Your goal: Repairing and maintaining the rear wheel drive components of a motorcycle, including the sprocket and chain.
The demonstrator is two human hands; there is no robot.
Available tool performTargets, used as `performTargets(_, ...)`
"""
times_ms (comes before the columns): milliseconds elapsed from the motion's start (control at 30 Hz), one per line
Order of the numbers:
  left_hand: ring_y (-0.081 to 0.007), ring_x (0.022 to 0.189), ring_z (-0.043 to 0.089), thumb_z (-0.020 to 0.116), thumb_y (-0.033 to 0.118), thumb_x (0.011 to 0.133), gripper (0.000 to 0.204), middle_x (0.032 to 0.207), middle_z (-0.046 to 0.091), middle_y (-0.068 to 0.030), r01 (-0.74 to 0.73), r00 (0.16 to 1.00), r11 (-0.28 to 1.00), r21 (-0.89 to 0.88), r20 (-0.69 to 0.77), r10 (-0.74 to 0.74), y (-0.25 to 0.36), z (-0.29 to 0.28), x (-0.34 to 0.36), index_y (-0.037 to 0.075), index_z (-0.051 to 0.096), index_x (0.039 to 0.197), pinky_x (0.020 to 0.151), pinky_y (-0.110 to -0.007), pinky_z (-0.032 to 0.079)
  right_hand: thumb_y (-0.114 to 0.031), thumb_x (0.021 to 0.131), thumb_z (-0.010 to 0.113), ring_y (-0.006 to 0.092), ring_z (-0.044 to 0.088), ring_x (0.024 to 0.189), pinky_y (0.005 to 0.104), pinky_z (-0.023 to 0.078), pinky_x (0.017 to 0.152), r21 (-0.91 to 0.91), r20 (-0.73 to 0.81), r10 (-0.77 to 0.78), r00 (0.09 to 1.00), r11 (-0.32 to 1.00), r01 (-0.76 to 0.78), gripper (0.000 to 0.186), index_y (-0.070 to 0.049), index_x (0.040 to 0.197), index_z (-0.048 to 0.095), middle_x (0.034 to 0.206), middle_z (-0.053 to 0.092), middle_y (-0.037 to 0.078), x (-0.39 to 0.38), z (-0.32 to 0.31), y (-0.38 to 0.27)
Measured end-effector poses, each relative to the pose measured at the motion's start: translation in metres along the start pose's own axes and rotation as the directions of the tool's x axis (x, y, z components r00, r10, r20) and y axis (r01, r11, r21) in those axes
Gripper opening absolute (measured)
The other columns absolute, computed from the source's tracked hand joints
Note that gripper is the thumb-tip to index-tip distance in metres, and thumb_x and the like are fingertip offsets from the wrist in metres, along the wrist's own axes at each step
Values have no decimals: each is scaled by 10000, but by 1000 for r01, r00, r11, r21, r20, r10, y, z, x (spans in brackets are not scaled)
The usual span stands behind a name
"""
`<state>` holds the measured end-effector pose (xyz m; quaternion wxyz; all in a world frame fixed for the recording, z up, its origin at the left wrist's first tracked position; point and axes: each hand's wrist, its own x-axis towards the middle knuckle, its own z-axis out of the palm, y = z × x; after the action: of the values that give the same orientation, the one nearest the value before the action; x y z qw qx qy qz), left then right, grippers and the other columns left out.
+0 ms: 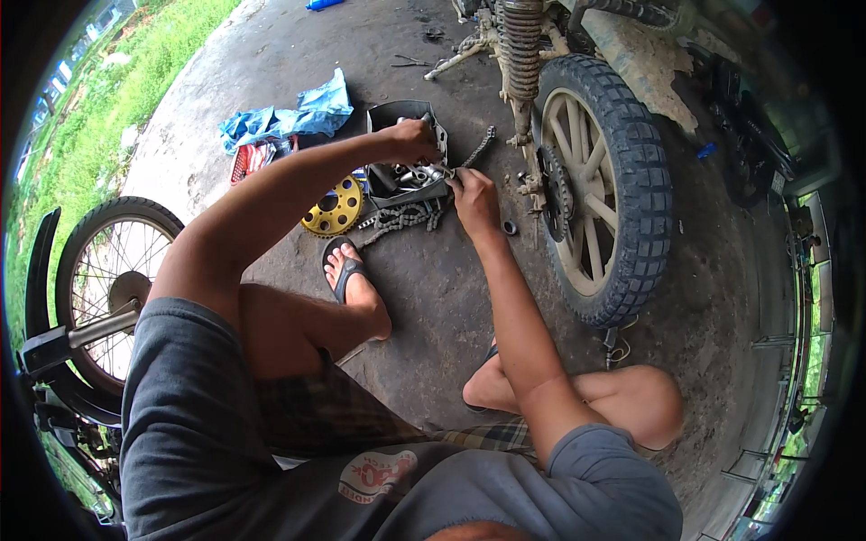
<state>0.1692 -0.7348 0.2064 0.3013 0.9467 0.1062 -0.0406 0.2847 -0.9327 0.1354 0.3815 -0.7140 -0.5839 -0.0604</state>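
The person's grey shirt [271,451] fills the bottom of the view, with checked shorts [334,406] above it and both bare knees bent in a squat on the concrete floor [424,298]. The left foot, in a dark sandal [345,270], is planted ahead of the knee.

Both forearms reach forward to a dark grey tray [401,158] resting on the floor. The left hand [410,140] is curled closed over the tray's rim or something in it; what it grips I cannot tell. The right hand [472,197] sits just right of the tray, its fingers pinched on the end of a drive chain [406,216], which trails left along the floor below the tray. A second stretch of chain [480,144] runs up and right from the hands toward the wheel. Small metal parts [415,176] lie in the tray.

Just left of the chain lies a yellow sprocket [336,207]. Behind it are a crumpled blue plastic sheet [289,117] and a small red object [253,158].

To the right stands a motorcycle's rear wheel [600,189], knobby tyre and pale cast spokes, with a sprocket on its hub [555,189] and a coil shock absorber [521,45] above. At far left another motorcycle's spoked wheel [113,279] stands, with grass [117,81] beyond.
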Motion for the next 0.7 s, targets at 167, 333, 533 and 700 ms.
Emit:
performTargets(167, -179, 532, 604, 683, 325, 932, 317, 633, 625, -62, 106, 985, 969, -222, -109, -133, 0, 11, 2, 20, 719, 854, 480, -372, 449, -70, 892, 708, 450, 655, 835, 470, 523, 701, 247, 83, 83, 993, 964, -102, 115, 17, 965, 693, 879, 685, 234, 2, -13, -4)
performTargets(333, -238, 588, 638, 648, 393, 978, 394, 655, 632, -108, -485, 803, 824, 292, -225, 552, 0, 13, 0, 31, 692, 831, 608, -431, 512, -107, 923, 696, 377, 693, 785, 442, 528, 684, 437, 337, 198, 920, 833, -339, 128, 12, 968, 694, 847, 695, 203, 1, -16, 0)
performTargets(533, -349, 695, 668, 657, 368, 970, 341, 690, 641, -134, 473, 880, 772, -425, 275, -388, 19, 3, 8, 33, 685, 910, 666, -426, 528, -130, 939, 700, 234, 722, 732, 401, 535, 679, 155, 64, 123, 990, 979, -132, 147, 14, 966, 687, 779, 705, 154, -4, -2, -3)
performTargets(700, -335, 898, 684, 668, 361, 959, 326, 961, 681, -149, -370, 899, 870, 327, -110, 424, 9, 1, -7, 46, 669, 1043, 765, -440, 538, -114, 911, 709, 412, 663, 828, 455, 521, 699, 460, 368, 264, 892, 782, -421, 133, 7, 956, 677, 874, 684, 210, -4, -18, 3)
